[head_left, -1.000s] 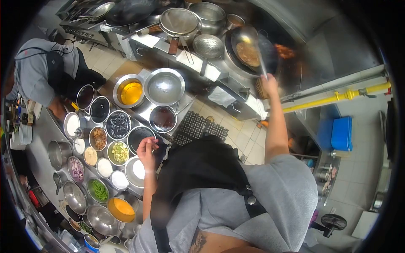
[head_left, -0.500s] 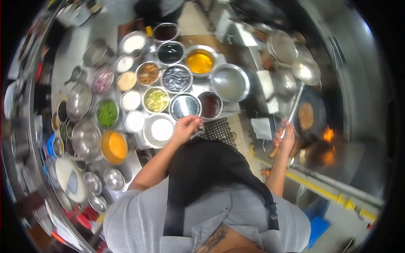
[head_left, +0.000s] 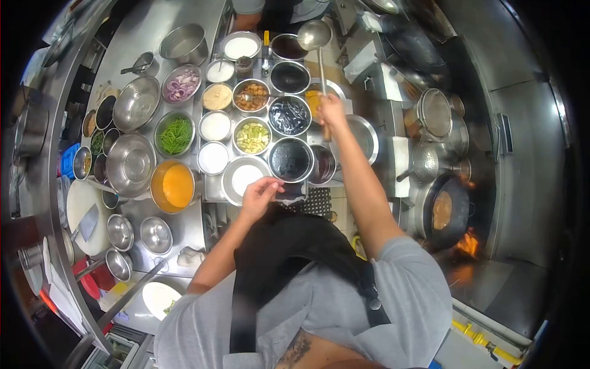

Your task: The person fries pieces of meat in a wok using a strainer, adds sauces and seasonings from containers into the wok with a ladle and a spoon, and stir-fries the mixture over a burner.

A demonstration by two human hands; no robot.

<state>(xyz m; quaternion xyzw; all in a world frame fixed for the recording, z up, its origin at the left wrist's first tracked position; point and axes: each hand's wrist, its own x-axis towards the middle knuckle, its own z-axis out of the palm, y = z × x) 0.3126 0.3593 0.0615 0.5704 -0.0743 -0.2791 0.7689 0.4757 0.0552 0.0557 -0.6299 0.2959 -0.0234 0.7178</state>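
My right hand [head_left: 332, 114] is wrapped round the wooden-ended handle of a long metal ladle [head_left: 314, 35], raised over the back right of the ingredient pots. Below that hand are a pot of yellow-orange liquid [head_left: 313, 101] and a wide metal bowl [head_left: 367, 142]. My left hand [head_left: 263, 192], fingers curled together, is by the near rims of a pot with white contents [head_left: 245, 178] and a pot of dark liquid [head_left: 291, 160]; whether it holds anything is too small to tell. A wok [head_left: 458, 212] with a brown mass in it sits on the stove at right.
Flames [head_left: 468, 243] rise beside the wok. Strainers [head_left: 434, 112] stand behind it. Bowls of red onion [head_left: 181, 84], green vegetables [head_left: 174, 134] and orange liquid [head_left: 176, 185] are on the left counter. Part of another person [head_left: 247, 7] shows at the top.
The view has turned towards the stove's opposite side, the counter. My right hand has carried the ladle from the wok to above the ingredient pots. My left hand remains near the pots.
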